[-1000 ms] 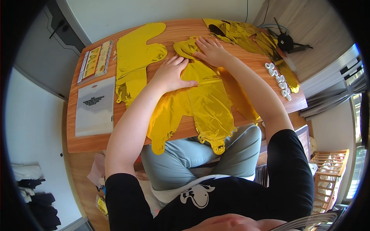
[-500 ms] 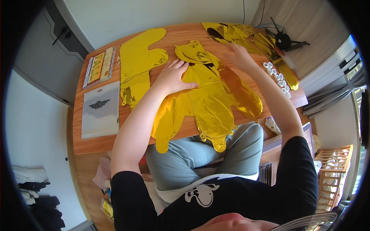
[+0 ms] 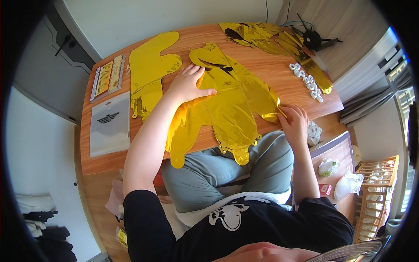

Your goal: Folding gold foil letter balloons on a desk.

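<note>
A flat, uninflated gold foil balloon [image 3: 227, 96] lies in front of me, its lower lobes hanging over the table's near edge above my lap. My left hand [image 3: 188, 85] rests on its left side, fingers spread and thumb stretched to the right. At the balloon's right-hand lobe, my right hand [image 3: 294, 118] pinches the foil tip between thumb and fingers. Creases run across the middle, and the upper part is folded over. Left of my left hand lies another flat gold foil balloon [image 3: 150, 65], smooth and apart from both hands.
More crumpled gold foil [image 3: 257, 34] lies at the far right, near a black router [image 3: 312, 40]. Several white ribbon rolls [image 3: 310, 83] sit by the right edge. On the left are a flat box [image 3: 109, 78] and a translucent plastic sleeve [image 3: 110, 135] on the wooden table [image 3: 104, 163].
My right hand has come down from the far side to the balloon's right lobe and taken hold of its tip. That lobe now lies flatter. My left hand stays on the foil.
</note>
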The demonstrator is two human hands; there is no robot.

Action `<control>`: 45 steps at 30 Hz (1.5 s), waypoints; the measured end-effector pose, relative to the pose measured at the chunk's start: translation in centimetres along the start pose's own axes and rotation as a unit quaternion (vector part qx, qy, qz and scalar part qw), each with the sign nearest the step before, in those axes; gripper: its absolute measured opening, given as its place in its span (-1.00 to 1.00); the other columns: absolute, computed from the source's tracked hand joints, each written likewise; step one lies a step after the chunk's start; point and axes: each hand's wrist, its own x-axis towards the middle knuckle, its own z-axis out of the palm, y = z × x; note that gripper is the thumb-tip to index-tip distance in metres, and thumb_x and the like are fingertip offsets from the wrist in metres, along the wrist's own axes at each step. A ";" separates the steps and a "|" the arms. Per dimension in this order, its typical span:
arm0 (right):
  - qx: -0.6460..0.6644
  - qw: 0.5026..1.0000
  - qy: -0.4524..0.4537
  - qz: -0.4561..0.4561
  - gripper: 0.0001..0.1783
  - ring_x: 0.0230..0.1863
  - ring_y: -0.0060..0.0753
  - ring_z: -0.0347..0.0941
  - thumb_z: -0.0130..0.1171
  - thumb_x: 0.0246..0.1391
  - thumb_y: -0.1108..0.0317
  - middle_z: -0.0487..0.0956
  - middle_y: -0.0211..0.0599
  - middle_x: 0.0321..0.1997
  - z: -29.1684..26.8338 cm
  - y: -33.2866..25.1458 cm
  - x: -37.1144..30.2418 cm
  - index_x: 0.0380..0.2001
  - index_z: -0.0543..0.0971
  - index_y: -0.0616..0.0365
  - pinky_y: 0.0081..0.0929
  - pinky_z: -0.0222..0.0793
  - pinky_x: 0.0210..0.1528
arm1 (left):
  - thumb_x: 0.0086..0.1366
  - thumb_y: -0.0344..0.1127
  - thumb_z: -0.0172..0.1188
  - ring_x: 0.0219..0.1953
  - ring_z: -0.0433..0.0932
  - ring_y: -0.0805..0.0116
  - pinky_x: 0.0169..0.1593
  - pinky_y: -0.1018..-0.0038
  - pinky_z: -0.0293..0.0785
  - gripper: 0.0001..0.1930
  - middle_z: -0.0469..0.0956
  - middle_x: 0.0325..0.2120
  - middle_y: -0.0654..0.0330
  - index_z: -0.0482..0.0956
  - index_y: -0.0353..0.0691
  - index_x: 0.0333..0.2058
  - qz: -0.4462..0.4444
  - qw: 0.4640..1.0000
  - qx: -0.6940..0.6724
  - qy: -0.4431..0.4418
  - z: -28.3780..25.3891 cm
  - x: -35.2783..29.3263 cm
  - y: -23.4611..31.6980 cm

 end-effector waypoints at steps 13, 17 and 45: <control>0.419 0.905 0.076 -0.006 -0.61 -0.12 -0.39 0.67 0.32 0.08 0.72 0.67 -0.21 0.02 0.9 -7.8 1.8 0.00 0.59 0.26 -0.50 0.55 -0.02 | 0.10 0.52 0.28 0.55 0.06 0.01 0.55 0.15 0.03 0.16 0.19 0.48 -0.05 0.29 -0.32 0.42 -0.006 1.000 0.016 0.013 0.1 -0.1 0.2; 0.356 0.914 0.115 -0.157 -0.73 -0.13 -0.11 0.68 0.37 -0.02 0.69 0.71 -0.15 -0.19 -0.1 -10.9 2.1 -0.22 0.66 0.21 -0.34 0.59 -0.06 | 0.09 0.50 0.31 0.54 0.08 0.00 0.54 0.15 0.04 0.15 0.20 0.47 -0.08 0.30 -0.33 0.41 -0.001 1.000 0.019 0.019 -0.1 -0.2 0.3; 0.130 0.943 -0.178 -0.249 -0.41 0.50 0.03 0.22 0.08 0.38 0.02 0.41 -0.12 0.45 8.7 -4.9 15.2 0.30 0.47 0.17 0.07 0.01 0.54 | 0.07 0.55 0.27 0.55 0.05 -0.01 0.56 0.15 -0.01 0.20 0.17 0.48 -0.08 0.28 -0.33 0.42 0.003 1.000 -0.013 0.028 0.7 0.0 -0.4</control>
